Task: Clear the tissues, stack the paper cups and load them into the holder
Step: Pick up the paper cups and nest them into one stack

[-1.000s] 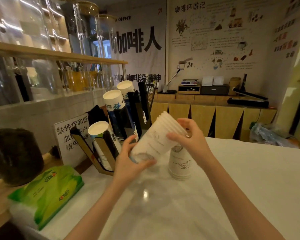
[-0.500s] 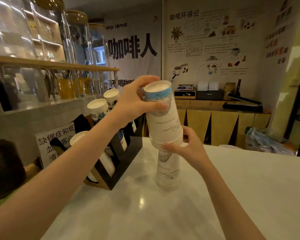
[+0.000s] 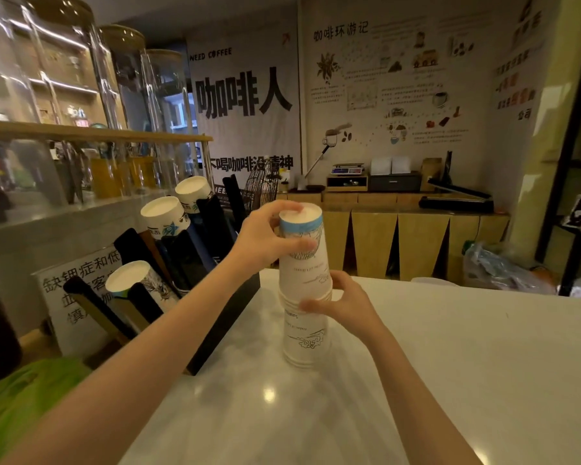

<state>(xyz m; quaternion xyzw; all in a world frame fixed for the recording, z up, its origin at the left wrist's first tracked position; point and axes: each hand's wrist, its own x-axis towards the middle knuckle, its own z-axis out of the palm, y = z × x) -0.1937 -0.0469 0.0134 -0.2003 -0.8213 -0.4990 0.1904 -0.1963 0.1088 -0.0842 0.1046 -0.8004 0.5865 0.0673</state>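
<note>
A stack of white paper cups (image 3: 304,263), upside down with a blue-banded base on top, sits over a lower stack of cups (image 3: 305,340) standing on the white counter (image 3: 450,364). My left hand (image 3: 265,236) grips the top of the upper stack. My right hand (image 3: 341,302) holds it at the rims where the two stacks meet. To the left stands the black slanted cup holder (image 3: 212,323), with three cup stacks (image 3: 164,216) in its slots. The green tissue pack (image 3: 21,394) lies at the lower left, partly cut off by my left arm.
A white sign with black writing (image 3: 71,297) stands behind the holder. A glass shelf with jars (image 3: 91,135) runs along the left. A wooden cabinet (image 3: 399,243) with a scale stands at the back wall. Plastic bags (image 3: 497,266) lie beyond the counter's far right edge.
I have turned the upper cup stack from tilted to upright and lowered it onto the standing stack. My left hand went from the stack's bottom to its top.
</note>
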